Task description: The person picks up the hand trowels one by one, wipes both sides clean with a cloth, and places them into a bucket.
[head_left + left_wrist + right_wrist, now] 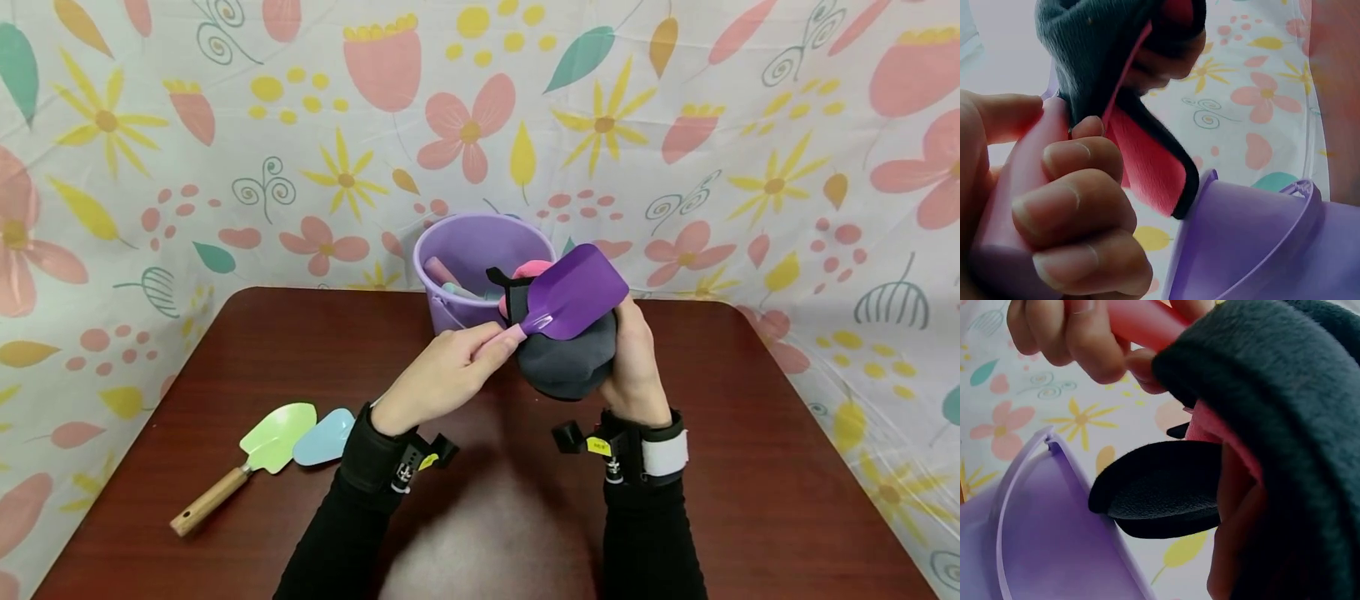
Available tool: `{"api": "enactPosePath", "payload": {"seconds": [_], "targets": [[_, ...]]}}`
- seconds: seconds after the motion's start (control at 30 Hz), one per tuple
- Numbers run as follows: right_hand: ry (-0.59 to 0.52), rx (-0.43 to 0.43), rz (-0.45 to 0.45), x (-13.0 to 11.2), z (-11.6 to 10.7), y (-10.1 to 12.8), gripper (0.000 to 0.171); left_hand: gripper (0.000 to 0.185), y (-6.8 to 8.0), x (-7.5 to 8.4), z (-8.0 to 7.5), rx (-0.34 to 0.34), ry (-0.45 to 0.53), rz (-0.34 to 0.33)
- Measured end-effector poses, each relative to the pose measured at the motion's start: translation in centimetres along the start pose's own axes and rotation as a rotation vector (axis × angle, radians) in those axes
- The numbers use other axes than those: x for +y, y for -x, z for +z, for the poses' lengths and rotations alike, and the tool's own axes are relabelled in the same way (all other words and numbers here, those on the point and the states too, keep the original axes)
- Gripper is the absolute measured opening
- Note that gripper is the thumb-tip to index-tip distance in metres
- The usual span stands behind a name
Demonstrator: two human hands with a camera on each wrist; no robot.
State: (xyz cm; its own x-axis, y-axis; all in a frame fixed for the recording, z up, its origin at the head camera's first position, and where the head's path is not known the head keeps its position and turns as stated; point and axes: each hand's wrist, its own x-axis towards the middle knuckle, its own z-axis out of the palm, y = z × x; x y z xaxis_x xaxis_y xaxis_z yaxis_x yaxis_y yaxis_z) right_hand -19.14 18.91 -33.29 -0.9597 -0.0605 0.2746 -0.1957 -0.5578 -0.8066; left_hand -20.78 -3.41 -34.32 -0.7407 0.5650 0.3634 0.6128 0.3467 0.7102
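My left hand point(450, 375) grips the pink handle point(1019, 187) of a small shovel with a broad purple blade point(577, 292). The blade is raised and tilted up to the right, in front of a dark grey cloth point(566, 367). That cloth has black edging and a pink lining, as the left wrist view shows. My right hand point(636, 362) holds the cloth from its right side, with some fingers hidden by folds. Just behind both hands stands a purple bucket point(442, 312) with a pink item point(442, 273) and pale blue-green pieces inside.
On the brown table point(750, 467), to the left, lie a green trowel point(277, 437) with a wooden handle and a light blue blade point(324, 437), partly hidden behind my left wrist. A flower-patterned sheet point(300, 125) hangs behind and beside the table.
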Motion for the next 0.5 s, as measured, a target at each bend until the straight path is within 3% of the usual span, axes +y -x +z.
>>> {"api": "enactPosePath", "payload": {"seconds": [0.3, 0.5], "targets": [[-0.16, -0.058, -0.025, -0.9, -0.7, 0.0, 0.026, 0.043, 0.1, -0.4, -0.5, -0.003, -0.043, -0.063], [-0.185, -0.053, -0.073, -1.4, -1.2, 0.1, 0.028, 0.043, 0.2, -0.5, -0.7, -0.015, -0.029, -0.073]]}}
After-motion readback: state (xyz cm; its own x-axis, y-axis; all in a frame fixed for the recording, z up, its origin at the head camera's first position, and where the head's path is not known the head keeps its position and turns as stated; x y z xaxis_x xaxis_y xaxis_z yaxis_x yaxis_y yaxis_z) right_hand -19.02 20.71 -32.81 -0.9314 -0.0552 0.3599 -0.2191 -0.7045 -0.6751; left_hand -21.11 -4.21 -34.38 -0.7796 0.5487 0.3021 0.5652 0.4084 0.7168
